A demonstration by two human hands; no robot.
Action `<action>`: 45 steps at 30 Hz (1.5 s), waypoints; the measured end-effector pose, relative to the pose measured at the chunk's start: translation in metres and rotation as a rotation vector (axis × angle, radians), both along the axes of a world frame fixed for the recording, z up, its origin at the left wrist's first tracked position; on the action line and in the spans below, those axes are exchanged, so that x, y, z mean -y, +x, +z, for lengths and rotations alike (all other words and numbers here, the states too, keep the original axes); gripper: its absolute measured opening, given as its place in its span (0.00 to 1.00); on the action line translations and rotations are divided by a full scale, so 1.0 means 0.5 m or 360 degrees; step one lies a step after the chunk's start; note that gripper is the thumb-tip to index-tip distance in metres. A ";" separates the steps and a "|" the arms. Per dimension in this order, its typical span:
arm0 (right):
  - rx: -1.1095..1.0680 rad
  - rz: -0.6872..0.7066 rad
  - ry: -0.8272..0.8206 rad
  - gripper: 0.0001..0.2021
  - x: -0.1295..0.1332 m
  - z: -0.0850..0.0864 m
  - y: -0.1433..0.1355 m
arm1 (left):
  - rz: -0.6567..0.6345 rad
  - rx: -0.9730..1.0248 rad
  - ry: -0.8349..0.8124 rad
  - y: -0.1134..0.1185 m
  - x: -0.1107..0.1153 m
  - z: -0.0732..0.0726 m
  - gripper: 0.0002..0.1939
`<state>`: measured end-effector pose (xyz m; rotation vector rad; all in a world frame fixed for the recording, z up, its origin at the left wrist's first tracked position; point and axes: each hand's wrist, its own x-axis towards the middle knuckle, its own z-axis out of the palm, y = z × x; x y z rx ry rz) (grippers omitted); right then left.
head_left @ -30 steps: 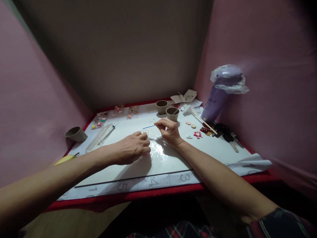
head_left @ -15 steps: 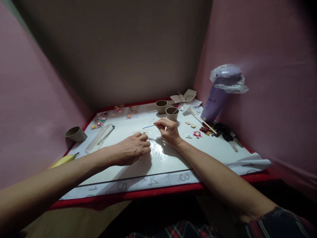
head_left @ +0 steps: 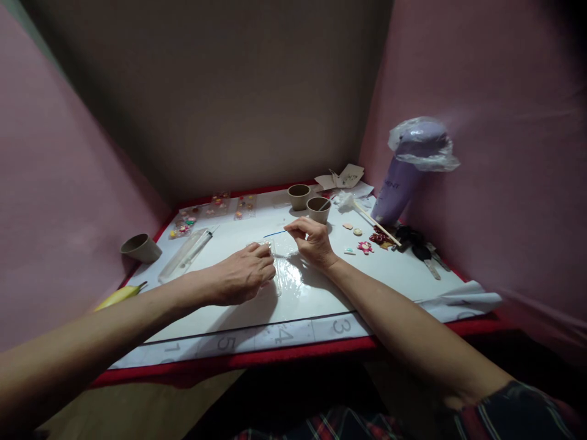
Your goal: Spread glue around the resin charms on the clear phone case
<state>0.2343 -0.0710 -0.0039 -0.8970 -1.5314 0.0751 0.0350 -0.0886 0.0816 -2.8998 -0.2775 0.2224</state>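
Note:
My left hand [head_left: 245, 273] is closed over a clear plastic tray [head_left: 277, 282] on the white board; what its fingers pinch is hidden. To its right, my right hand [head_left: 312, 241] pinches a thin blue stick [head_left: 275, 233], whose tip points left above the board. Glossy clear film [head_left: 293, 278] reflects light between and below the hands. Right of my right hand lie a pink flower-like piece [head_left: 365, 247], a small pale blue and white piece [head_left: 349, 251] and a round cream piece [head_left: 358, 232].
Two cups [head_left: 299, 197] stand at the back, another cup [head_left: 140, 248] at the left above a banana [head_left: 120, 296]. Packets of small charms [head_left: 245, 206] lie back left. A purple umbrella-like item [head_left: 398, 189] in plastic leans at the right near black-handled tools [head_left: 419, 250].
My left hand has shifted slightly up and left over the tray, its fingers more curled. My right hand and the blue stick have hardly moved.

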 end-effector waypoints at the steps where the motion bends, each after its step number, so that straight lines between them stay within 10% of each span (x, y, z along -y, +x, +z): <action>1: -0.0001 0.0004 -0.0005 0.08 0.000 0.000 0.000 | 0.0012 0.0006 -0.0001 -0.001 0.000 0.000 0.06; 13: 0.0003 0.0001 -0.0023 0.09 0.000 -0.001 0.000 | 0.0158 0.0098 -0.0272 -0.002 -0.007 0.026 0.06; 27: -0.0007 0.0005 -0.0030 0.09 -0.003 -0.004 0.000 | 0.1494 0.0290 -0.1326 0.025 0.017 0.050 0.11; 38: -0.0023 0.0013 -0.0048 0.09 -0.004 -0.003 0.002 | 0.2145 0.0155 -0.1225 0.057 0.015 0.039 0.12; 45: -0.0030 0.0020 -0.0047 0.10 -0.005 -0.005 0.002 | 0.2183 -0.0035 -0.1177 0.090 0.007 0.053 0.08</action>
